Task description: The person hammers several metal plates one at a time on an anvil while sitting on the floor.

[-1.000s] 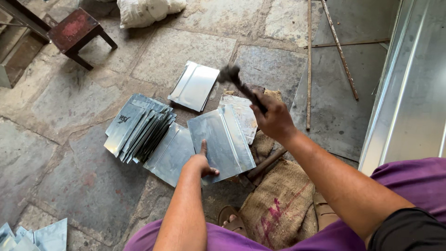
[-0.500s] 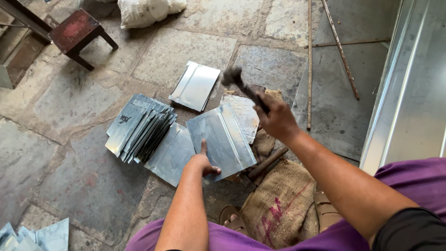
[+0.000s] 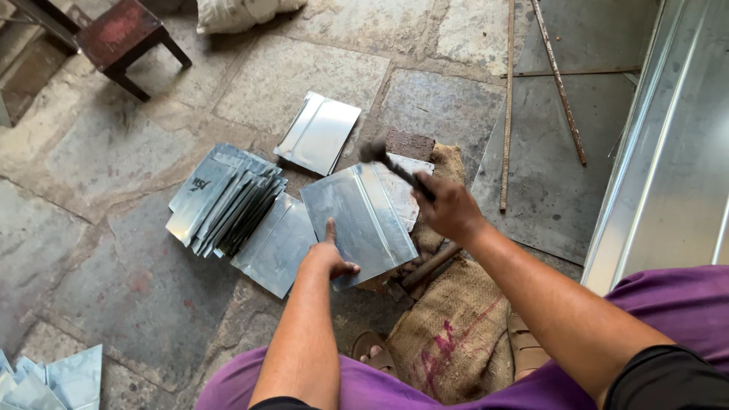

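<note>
Right hand [image 3: 448, 209] is gripping a hammer [image 3: 395, 168] by its handle, head raised over the far end of a folded metal sheet [image 3: 361, 222]. Left hand [image 3: 330, 258] is pressing down on the sheet's near edge, index finger extended, not clenched. Sheet is lying mid-scene, partly on burlap sacking [image 3: 456, 334]. Stack of similar sheets [image 3: 224, 199] is sitting just left; another sheet [image 3: 319, 133] farther off.

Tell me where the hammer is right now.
In the head view the hammer is gripped in the right hand, just right of centre, its head raised over the metal sheet that the left hand presses down.
</note>
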The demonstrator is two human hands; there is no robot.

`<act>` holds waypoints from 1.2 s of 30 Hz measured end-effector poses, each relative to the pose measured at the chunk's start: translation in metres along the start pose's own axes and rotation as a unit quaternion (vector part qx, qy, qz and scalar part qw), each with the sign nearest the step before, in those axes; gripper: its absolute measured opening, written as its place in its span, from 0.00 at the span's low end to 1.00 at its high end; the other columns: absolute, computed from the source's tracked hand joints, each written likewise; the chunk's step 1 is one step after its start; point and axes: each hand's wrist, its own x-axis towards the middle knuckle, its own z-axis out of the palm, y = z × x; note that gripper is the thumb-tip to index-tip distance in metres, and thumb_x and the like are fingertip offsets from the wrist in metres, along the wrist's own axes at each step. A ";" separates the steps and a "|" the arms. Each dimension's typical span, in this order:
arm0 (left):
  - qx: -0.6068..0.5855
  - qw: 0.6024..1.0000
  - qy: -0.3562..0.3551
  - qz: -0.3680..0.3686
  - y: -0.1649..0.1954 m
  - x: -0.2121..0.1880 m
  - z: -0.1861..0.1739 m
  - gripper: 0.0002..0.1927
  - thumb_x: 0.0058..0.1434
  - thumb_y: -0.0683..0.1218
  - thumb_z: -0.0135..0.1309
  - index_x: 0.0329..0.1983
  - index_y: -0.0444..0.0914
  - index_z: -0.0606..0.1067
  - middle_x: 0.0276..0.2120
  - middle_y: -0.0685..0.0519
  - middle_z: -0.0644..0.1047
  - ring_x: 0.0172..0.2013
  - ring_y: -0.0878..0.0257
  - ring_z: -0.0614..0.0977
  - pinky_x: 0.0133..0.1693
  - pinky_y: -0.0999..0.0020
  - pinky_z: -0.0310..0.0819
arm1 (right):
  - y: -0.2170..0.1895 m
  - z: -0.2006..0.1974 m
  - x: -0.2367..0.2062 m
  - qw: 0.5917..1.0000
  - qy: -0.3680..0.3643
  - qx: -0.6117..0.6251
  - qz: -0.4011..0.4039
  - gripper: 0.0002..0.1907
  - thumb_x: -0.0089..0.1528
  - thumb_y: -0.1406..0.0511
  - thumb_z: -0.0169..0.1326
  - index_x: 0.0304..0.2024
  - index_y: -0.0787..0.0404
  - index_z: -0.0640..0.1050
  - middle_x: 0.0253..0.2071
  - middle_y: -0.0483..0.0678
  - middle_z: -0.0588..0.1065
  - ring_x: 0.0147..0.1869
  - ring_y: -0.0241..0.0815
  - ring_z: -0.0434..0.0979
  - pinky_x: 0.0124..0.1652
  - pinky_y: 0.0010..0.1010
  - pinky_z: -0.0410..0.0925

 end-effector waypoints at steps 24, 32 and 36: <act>0.017 1.000 0.008 0.004 -0.001 0.009 -0.002 0.79 0.45 0.63 0.74 0.78 0.53 0.21 0.66 0.34 0.68 0.66 0.43 0.71 0.66 0.56 0.65 | 0.001 0.009 -0.010 0.993 0.053 0.051 -0.093 0.07 0.75 0.63 0.47 0.52 0.57 0.74 0.27 0.44 0.73 0.22 0.34 0.70 0.23 0.27 0.66; -0.011 0.999 0.042 -0.013 0.000 0.012 -0.007 0.79 0.41 0.63 0.75 0.79 0.58 0.26 0.64 0.35 0.71 0.63 0.44 0.76 0.62 0.56 0.71 | -0.007 -0.001 -0.008 0.992 0.004 -0.062 0.114 0.22 0.69 0.59 0.49 0.66 0.54 0.71 0.24 0.44 0.75 0.19 0.39 0.70 0.22 0.34 0.66; -0.013 0.998 0.059 -0.010 0.001 0.014 -0.007 0.79 0.40 0.64 0.75 0.79 0.57 0.27 0.62 0.34 0.73 0.61 0.44 0.77 0.61 0.57 0.72 | -0.009 0.000 -0.008 0.982 0.150 -0.026 -0.110 0.18 0.70 0.60 0.51 0.61 0.59 0.74 0.26 0.44 0.74 0.24 0.36 0.73 0.25 0.29 0.69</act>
